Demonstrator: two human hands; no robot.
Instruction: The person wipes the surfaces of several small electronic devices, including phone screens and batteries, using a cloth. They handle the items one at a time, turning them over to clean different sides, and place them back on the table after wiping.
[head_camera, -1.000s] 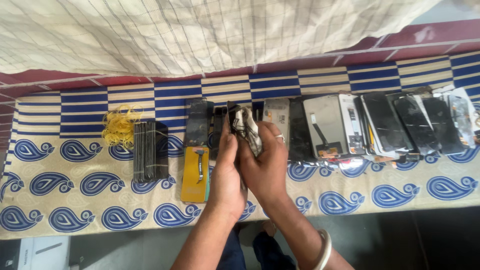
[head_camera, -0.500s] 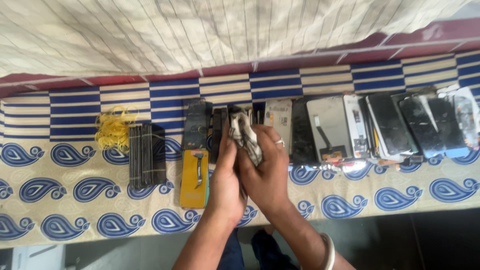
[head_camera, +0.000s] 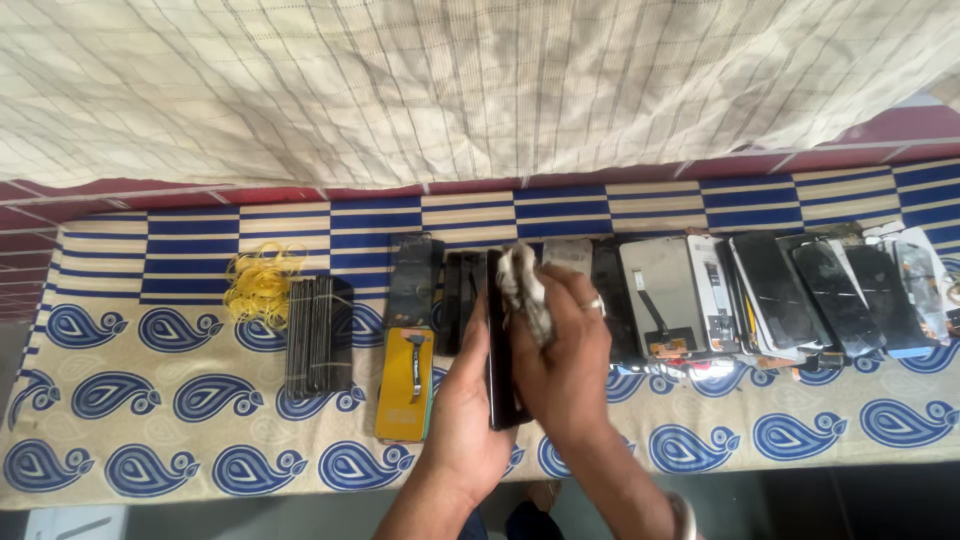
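A dark phone screen panel (head_camera: 496, 345) stands on its long edge above the patterned cloth (head_camera: 160, 400), just in front of me at the middle of the spread. My left hand (head_camera: 465, 400) cups it from below, fingers wrapped shut around its lower half. My right hand (head_camera: 565, 355) presses a crumpled grey rag (head_camera: 522, 290) against the panel's right face, fingers curled closed over the rag, a ring showing on one finger. Just left of the hands lies a yellow card (head_camera: 405, 385) with a small tool on it, and above it a dark panel (head_camera: 412, 278) lies flat. Farther left sits a tight stack of dark panels (head_camera: 318, 335), touching a loose heap of yellow rubber bands (head_camera: 260, 283). To my right, a row of overlapping phone screens (head_camera: 790, 295) runs along the cloth to the edge. A pale checked sheet (head_camera: 450, 90) hangs across the back.
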